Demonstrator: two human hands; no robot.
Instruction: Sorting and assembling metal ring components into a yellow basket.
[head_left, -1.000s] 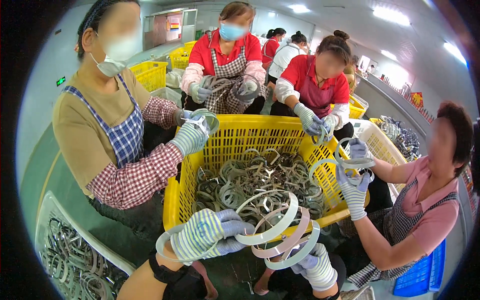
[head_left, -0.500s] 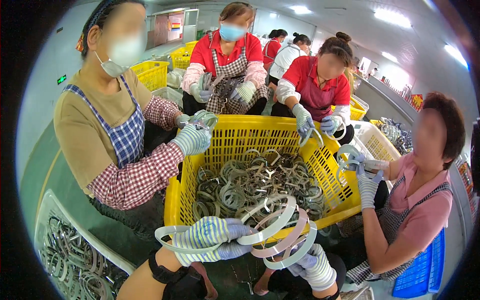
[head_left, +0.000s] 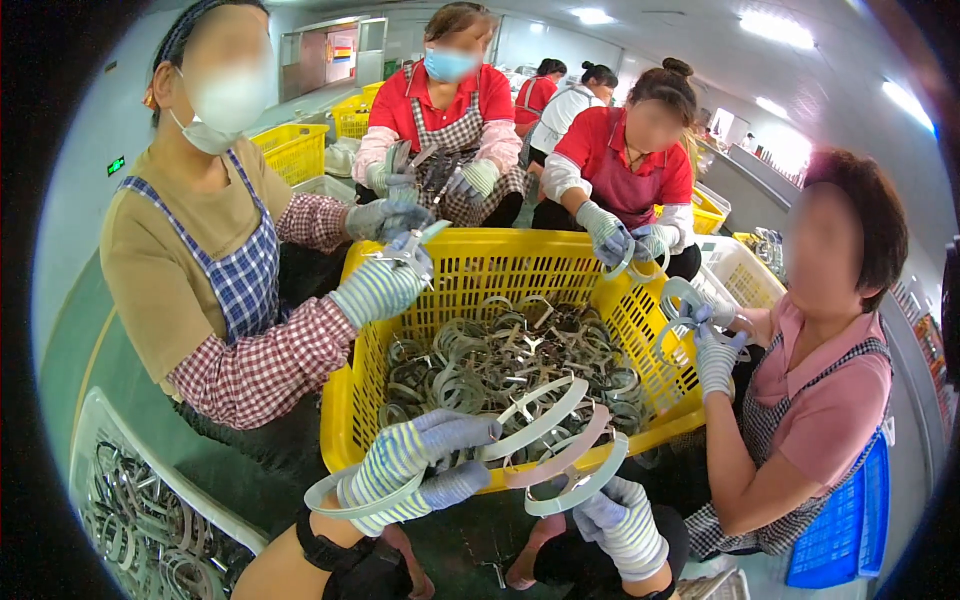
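My left hand (head_left: 415, 468), in a striped glove, is closed on curved bands. A white band (head_left: 548, 420) sticks out rightward from its fingers. Another pale band (head_left: 322, 496) loops round the back of that hand. My right hand (head_left: 622, 527), gloved alike, pinches the lower end of a grey-green band (head_left: 597, 478). Between the two lies a pink band (head_left: 567, 455); what supports it is hard to see. Just beyond my hands stands a yellow crate (head_left: 500, 262) holding a heap of similar bands (head_left: 520, 365) with shiny metal parts.
Co-workers sit round the crate, handling bands: a person in a blue checked apron (head_left: 235, 265) at left, two in red shirts beyond, one in pink (head_left: 835, 370) at right. A white crate (head_left: 100, 410) of bands stands lower left, a blue crate (head_left: 845, 525) lower right.
My right hand has shifted slightly down and right along the bands, which have tilted a little. The left co-worker's hands have turned their piece. The whole view has shifted slightly.
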